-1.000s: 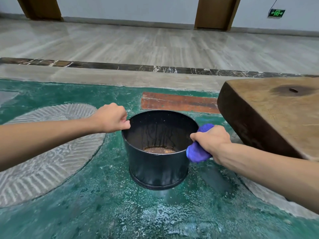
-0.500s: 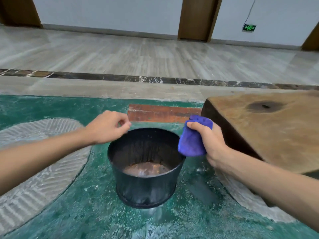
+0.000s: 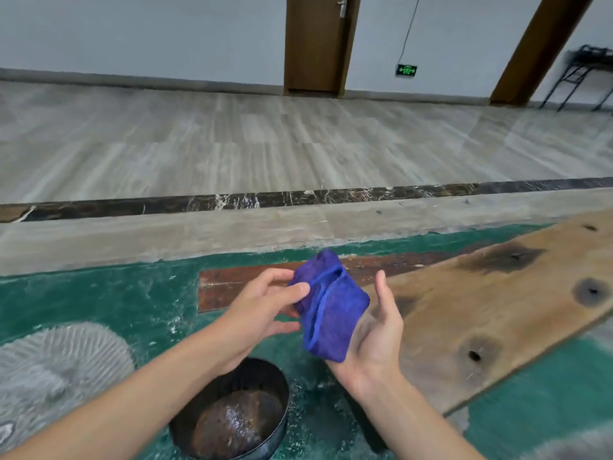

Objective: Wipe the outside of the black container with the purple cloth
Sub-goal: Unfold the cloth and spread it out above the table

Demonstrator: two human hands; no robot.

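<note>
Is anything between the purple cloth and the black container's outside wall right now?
Nothing visible: the purple cloth is held by both hands above the black container, though the left forearm crosses over its near-left rim.

Round black metal container point(image 3: 232, 413) sitting on green patterned floor point(image 3: 99, 293), left of long brown wooden slab point(image 3: 481, 310); folded purple cloth point(image 3: 326, 307) hanging above, between both hands.

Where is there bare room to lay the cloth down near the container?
Free: the wooden slab right of the right hand, and green floor left of the left hand. Crowded: around the black container, under the purple cloth.
</note>
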